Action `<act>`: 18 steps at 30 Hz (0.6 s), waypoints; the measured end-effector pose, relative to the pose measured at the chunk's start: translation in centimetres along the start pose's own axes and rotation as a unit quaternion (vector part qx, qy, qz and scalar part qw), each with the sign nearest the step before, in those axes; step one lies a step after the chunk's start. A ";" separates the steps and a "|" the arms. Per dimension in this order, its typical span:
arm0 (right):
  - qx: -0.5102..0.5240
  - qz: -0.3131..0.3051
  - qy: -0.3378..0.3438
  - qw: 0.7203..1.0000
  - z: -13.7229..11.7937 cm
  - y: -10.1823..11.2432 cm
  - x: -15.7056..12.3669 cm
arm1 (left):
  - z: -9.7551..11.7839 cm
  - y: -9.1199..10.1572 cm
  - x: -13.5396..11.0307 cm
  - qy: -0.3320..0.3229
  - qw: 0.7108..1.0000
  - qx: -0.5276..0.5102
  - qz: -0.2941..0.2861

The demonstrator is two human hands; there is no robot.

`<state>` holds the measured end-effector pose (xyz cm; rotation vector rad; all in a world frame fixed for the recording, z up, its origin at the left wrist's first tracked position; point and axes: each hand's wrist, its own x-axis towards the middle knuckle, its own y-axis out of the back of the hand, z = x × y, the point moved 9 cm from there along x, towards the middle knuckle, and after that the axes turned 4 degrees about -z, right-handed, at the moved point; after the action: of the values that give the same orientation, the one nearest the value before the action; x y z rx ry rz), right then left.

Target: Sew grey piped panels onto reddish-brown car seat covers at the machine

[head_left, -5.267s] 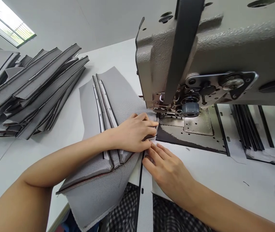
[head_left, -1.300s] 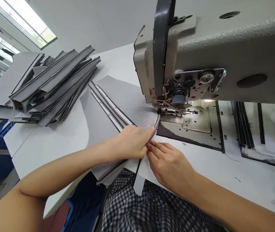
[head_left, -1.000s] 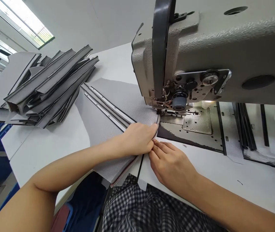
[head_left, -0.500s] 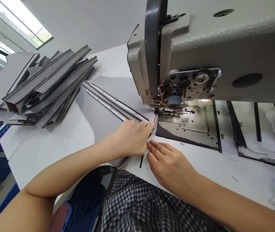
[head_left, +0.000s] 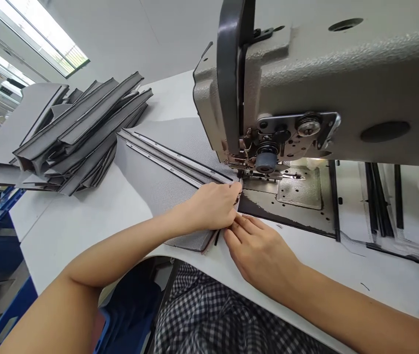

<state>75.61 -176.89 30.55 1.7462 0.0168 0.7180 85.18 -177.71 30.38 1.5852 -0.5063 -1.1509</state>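
Observation:
A grey mesh fabric panel (head_left: 165,182) with black-edged strips sewn along it lies on the white table, its near end under the presser foot (head_left: 244,173) of a grey industrial sewing machine (head_left: 323,78). My left hand (head_left: 215,206) presses down on the panel's seam edge just in front of the foot, fingers closed together on the fabric. My right hand (head_left: 257,250) lies beside it, fingertips pinching the same edge from the right.
A tall stack of finished grey panels (head_left: 73,132) sits at the back left of the white table (head_left: 84,221). Black strips and white pieces (head_left: 379,201) lie behind the machine at the right. My checked-cloth lap (head_left: 213,319) is below the table edge.
The panel has fed away from me through the machine; its tail, which hung over the table edge, now lies on the table. Both hands followed it toward the presser foot.

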 end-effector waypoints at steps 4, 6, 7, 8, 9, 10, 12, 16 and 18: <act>-0.016 -0.008 -0.001 1.000 0.1 -0.3 0.1 | -1.3 0.9 -0.5 -0.038 0.996 -0.040 0.071; -0.021 -0.009 0.003 1.000 -0.1 -0.4 0.0 | -1.9 1.3 -1.2 -0.081 0.988 -0.015 0.130; -0.024 -0.011 0.005 1.000 -0.2 -0.5 0.0 | -2.0 1.3 -1.6 -0.106 0.981 0.004 0.160; -0.027 -0.012 0.006 1.000 -0.3 -0.5 0.0 | -2.1 1.1 -1.9 -0.130 0.974 0.021 0.183; -0.028 -0.013 0.009 0.999 -0.4 -0.5 0.0 | -2.2 0.7 -2.1 -0.147 0.969 0.030 0.197; -0.027 -0.013 0.011 0.999 -0.5 -0.4 -0.1 | -2.2 0.2 -2.3 -0.156 0.965 0.032 0.207; -0.020 -0.011 0.014 1.000 -0.7 -0.2 -0.1 | -2.3 -0.7 -2.4 -0.148 0.963 0.026 0.223; 0.005 -0.021 0.004 1.000 -0.7 -0.2 -0.1 | -1.9 -1.8 -2.5 -0.109 0.961 0.027 0.252; 0.010 -0.023 -0.001 1.000 -0.7 -0.2 -0.1 | -1.6 -1.9 -2.6 -0.100 0.961 0.033 0.255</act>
<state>75.26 -176.30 30.37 1.7607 0.0623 0.6847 84.97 -174.17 29.65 1.2886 -1.0293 -0.9013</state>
